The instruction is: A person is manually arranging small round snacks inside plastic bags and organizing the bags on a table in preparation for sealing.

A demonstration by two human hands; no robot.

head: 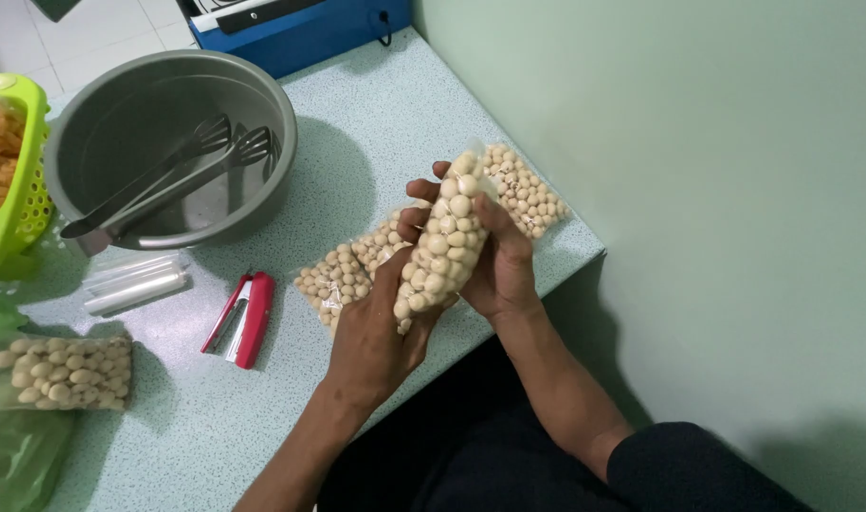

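Both my hands grip one clear plastic bag of pale round snack balls [444,242], held tilted above the speckled table [376,123]. My left hand [371,337] wraps its lower end from the left. My right hand [499,261] clasps its upper part from the right, fingers curled over the top. Under my hands lies a second filled bag [343,275], and a third filled bag [528,194] lies beyond them near the wall.
A grey basin [101,123] holding metal tongs [158,180] stands at the back left. A red stapler [243,318] and a roll of clear bags [134,289] lie left of my hands. Another filled bag [63,372] and a green basket [20,180] sit at the left edge.
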